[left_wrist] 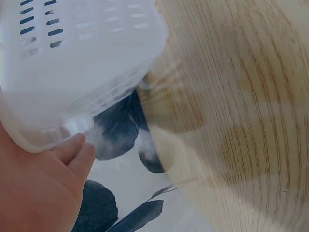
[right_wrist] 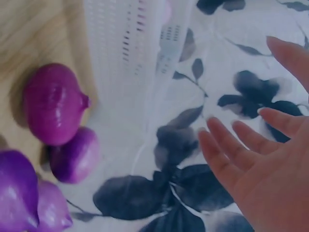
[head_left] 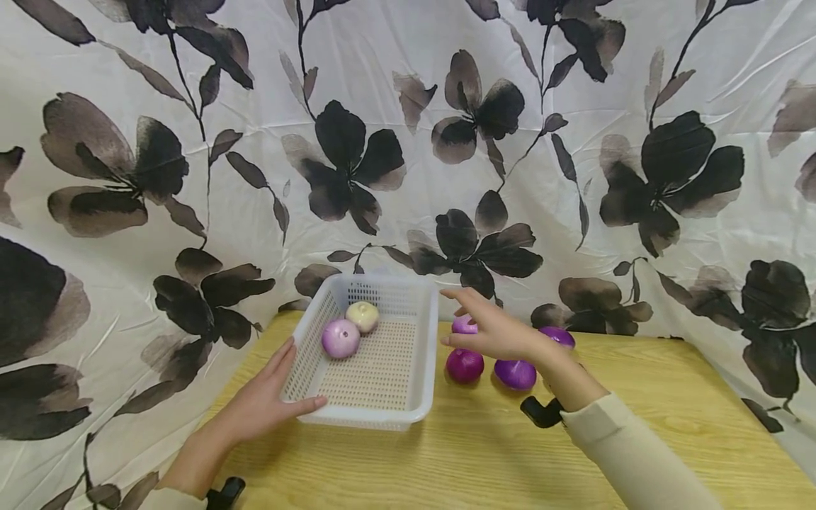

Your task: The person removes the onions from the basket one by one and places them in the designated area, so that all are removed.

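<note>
A white perforated plastic basket [head_left: 423,340] holds a purple onion [head_left: 341,338] and a pale yellowish onion [head_left: 363,316] side by side at its left. My left hand [head_left: 264,397] grips the basket's near left corner, thumb over the front rim and fingers along the outer side. In the left wrist view, the fingertips [left_wrist: 79,152] lie at the basket's rim. My right hand [head_left: 487,329] hovers off the right rim with spread fingers, holding nothing. Below and beside it lie a dark magenta onion [head_left: 465,366] and a purple onion [head_left: 515,375].
Two more onions, one lighter [head_left: 464,325] and one deep purple [head_left: 558,336], sit behind, partly covered by the right hand and arm. A floral cloth [head_left: 408,177] hangs behind the wooden table [head_left: 484,460] and along its sides.
</note>
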Available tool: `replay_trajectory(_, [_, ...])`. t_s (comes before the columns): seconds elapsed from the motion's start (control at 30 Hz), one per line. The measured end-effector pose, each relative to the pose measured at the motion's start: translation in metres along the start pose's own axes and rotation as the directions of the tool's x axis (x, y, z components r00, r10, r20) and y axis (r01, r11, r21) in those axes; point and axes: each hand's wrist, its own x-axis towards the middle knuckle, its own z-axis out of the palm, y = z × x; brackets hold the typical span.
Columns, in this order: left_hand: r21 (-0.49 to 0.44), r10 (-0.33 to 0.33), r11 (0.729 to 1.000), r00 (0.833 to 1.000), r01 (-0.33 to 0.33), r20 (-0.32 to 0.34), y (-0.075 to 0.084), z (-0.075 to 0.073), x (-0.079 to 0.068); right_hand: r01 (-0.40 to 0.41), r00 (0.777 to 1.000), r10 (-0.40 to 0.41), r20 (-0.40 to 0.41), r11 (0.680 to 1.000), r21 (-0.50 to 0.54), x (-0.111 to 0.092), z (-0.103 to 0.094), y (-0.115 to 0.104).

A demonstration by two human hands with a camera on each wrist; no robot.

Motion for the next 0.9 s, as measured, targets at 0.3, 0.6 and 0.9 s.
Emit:
replay_trajectory(0.3, [-0.018, -0.005, 1.000, 1.000, 0.005, 0.004, -0.001, -0.001, 0.000, -0.071, 0.996, 0.080, -0.049, 0.985, 0.158, 0.049, 0.016, 0.015])
replay_trajectory(0.6, [-0.011, -0.011, 1.000, 1.000, 0.011, 0.005, -0.002, -0.001, -0.001, -0.092, 0.990, 0.115, -0.081, 0.964, 0.249, 0.091, 0.041, 0.019])
replay_trajectory(0.9, [-0.021, -0.005, 1.000, 1.000, 0.005, 0.003, -0.002, 0.000, 0.002, -0.099, 0.990, 0.125, -0.061, 0.942, 0.320, 0.124, 0.061, 0.002])
